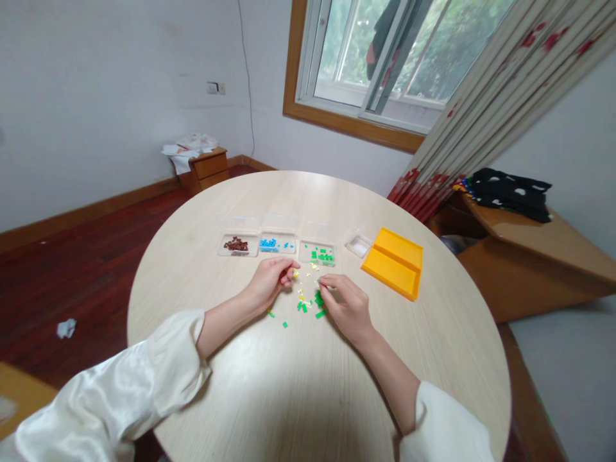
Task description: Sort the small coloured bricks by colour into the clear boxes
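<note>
Loose green pieces [319,299], with small yellow and cream bits [302,298] among them, lie on the round table [308,385] between my hands. My left hand [273,280] is closed at the left of the pile, a small yellow piece at its fingertips. At the right, my right hand [347,304] has thumb and fingers pinched together over the green pieces; a tiny green piece seems to be at the tips. Behind the hands stand clear boxes: one with brown pieces [237,244], one with blue pieces [268,244], one with green pieces [322,255].
A small clear box [359,245] and an open orange case [392,274] lie at the right of the table. Beyond its edge are a wooden cabinet [543,250] with dark cloth [510,192], a curtain, and a small nightstand [210,168] at the back left.
</note>
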The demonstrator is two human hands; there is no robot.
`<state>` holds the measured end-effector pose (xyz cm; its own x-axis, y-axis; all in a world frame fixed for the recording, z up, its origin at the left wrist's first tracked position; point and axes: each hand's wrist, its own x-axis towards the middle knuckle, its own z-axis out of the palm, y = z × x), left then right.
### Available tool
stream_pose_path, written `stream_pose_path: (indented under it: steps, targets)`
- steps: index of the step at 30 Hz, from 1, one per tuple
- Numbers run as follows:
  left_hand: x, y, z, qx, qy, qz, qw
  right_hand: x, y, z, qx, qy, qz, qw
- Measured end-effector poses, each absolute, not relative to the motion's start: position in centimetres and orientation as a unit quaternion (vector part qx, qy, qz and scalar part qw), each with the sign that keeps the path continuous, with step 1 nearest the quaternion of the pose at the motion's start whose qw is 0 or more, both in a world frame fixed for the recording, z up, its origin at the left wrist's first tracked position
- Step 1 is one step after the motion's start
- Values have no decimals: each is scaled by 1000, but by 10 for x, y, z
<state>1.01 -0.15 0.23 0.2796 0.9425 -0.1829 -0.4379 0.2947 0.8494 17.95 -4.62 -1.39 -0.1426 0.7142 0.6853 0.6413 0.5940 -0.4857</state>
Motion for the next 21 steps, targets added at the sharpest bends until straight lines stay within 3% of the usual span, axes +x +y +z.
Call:
stream_pose_path:
  steps: [12, 21]
  targets:
    - [9, 1, 7, 334, 394, 514, 685, 195, -7, -22, -531, -666, -23, 524]
    - [7, 2, 5, 331, 398, 520, 680, 199, 9, -31, -536, -652, 43, 534]
